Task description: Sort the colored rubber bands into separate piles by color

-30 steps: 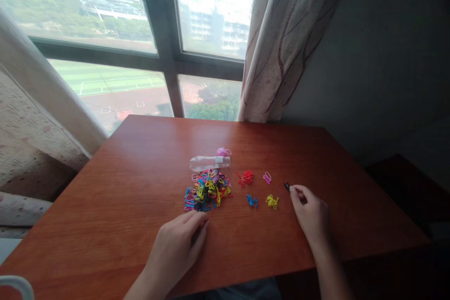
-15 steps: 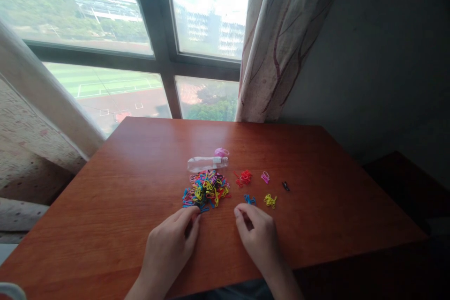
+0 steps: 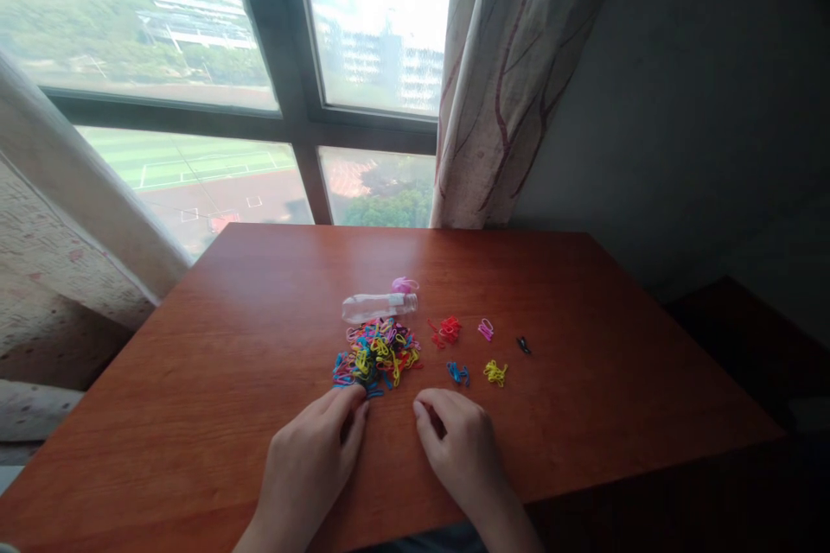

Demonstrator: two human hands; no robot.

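A mixed pile of small coloured loops [image 3: 379,354], like little bands or pins, lies on the wooden table [image 3: 558,449]. At its near left edge is my left hand [image 3: 315,449], thumb and fingers pinched together; whatever they hold is hidden. My right hand [image 3: 457,441] hovers low just right of the pile's front, also closed in a pinch, and I cannot see what is in it. Beyond it sit separate small groups: red loops [image 3: 447,330], blue loops [image 3: 457,374], yellow loops [image 3: 496,373] and pink loops [image 3: 486,329]. Farther right lies a small black piece [image 3: 523,346].
Behind the pile a clear plastic bottle [image 3: 373,307] lies on its side, with a pink object [image 3: 405,285] by its neck. A window [image 3: 382,26] and a patterned curtain [image 3: 499,86] rise past the table's far edge.
My right hand has shifted left, away from the blue and yellow loops and closer to the pile. The left hand stays almost in place at the pile's edge. The view has tilted slightly.
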